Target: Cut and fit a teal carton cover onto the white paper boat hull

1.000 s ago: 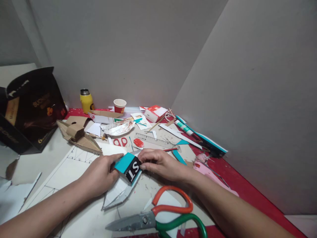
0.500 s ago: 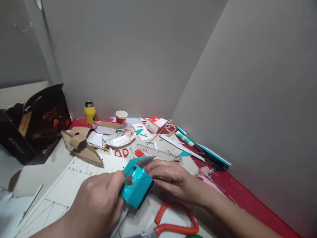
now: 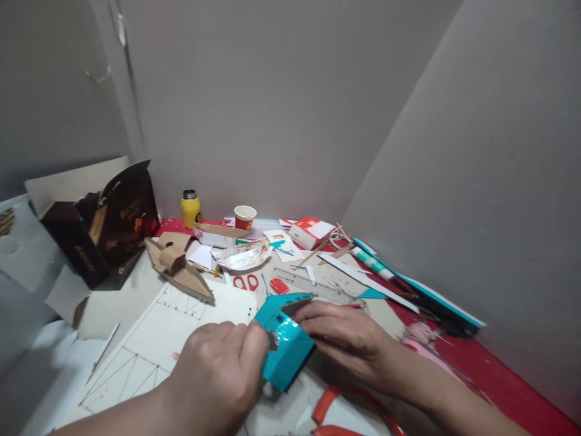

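Left fingers (image 3: 255, 348) and right fingers (image 3: 316, 314) pinch the turquoise cardboard (image 3: 288, 354), turned since a second ago.

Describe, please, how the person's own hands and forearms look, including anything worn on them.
The left hand and right hand are bare, without gloves. No watch, bracelet or sleeve shows on the visible parts of the forearms. Parts of both hands are hidden, so I cannot rule out rings.

The turquoise piece (image 3: 293, 350) bears a star-like sign (image 3: 279, 318), the dark box (image 3: 113, 245) apparently "SU" and "6".
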Tool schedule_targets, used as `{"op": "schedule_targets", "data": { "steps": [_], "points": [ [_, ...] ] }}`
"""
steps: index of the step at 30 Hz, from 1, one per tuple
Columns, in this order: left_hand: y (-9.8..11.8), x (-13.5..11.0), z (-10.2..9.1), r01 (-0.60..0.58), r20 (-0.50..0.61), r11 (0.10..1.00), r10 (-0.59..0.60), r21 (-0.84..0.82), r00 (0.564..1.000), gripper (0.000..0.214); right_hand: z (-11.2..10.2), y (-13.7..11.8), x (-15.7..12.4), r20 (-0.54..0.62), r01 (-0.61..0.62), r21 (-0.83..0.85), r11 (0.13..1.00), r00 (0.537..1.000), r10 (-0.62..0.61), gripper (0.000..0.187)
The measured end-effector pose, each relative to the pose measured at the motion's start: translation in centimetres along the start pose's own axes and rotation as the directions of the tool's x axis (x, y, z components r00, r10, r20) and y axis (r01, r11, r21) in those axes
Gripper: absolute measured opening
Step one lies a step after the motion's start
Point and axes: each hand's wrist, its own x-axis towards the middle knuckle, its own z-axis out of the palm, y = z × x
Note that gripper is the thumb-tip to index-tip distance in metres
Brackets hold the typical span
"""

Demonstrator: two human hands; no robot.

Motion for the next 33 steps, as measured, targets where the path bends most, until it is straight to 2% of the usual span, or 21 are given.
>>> {"op": "schedule_targets", "data": {
  "steps": [2,4,5,7,9,10,11,15,21,25,33],
  "points": [
    [-0.1,-0.3,0.3,0.078,0.069,0.994,-0.073,-0.08,0.995,0.016,0.1,0.3,0.0,0.029,-0.004,0.003,1.0,1.0,0.004,0.029],
    [-0.3,-0.5,0.6,0.242,0.206,0.952,-0.203,-0.188,0.957,0.008,0.2,0.4,0.1,0.051,-0.022,0.01,1.0,0.998,0.021,0.03],
    [-0.5,-0.5,0.8,0.352,0.29,0.907,-0.281,-0.232,0.915,0.006,0.3,0.5,0.1,0.055,-0.042,0.012,0.999,0.998,0.041,0.029],
    [-0.9,-0.4,1.1,0.573,0.45,0.771,-0.423,-0.277,0.787,0.006,0.5,0.6,0.2,0.041,-0.104,0.011,0.995,0.994,0.103,0.026],
    [-1.3,-0.2,1.7,0.718,0.549,0.631,-0.503,-0.295,0.668,0.008,0.8,0.8,0.3,0.022,-0.177,0.018,0.984,0.984,0.176,0.019],
    [-1.5,-0.1,2.0,0.756,0.577,0.579,-0.52,-0.305,0.63,0.009,1.0,1.0,0.3,0.015,-0.207,0.025,0.978,0.978,0.207,0.016],
    [-1.7,0.0,2.3,0.774,0.59,0.551,-0.526,-0.313,0.613,0.009,1.2,1.2,0.3,0.014,-0.234,0.034,0.972,0.972,0.234,0.014],
    [-2.2,-0.4,3.7,0.799,0.61,0.508,-0.533,-0.323,0.586,0.009,2.1,1.9,0.2,0.067,-0.336,0.069,0.939,0.941,0.332,0.017],
    [-3.3,-1.1,4.7,0.826,0.638,0.467,-0.54,-0.316,0.549,0.012,2.8,1.8,0.3,0.163,-0.505,0.102,0.857,0.859,0.486,0.025],
    [-3.8,-1.2,4.9,0.827,0.647,0.462,-0.53,-0.321,0.548,0.007,3.0,1.8,0.4,0.142,-0.528,0.151,0.836,0.848,0.511,0.025],
    [-4.3,-1.2,5.5,0.808,0.683,0.483,-0.464,-0.339,0.564,0.007,3.1,1.7,0.6,0.046,-0.485,0.245,0.839,0.871,0.49,0.015]
  ]
}}
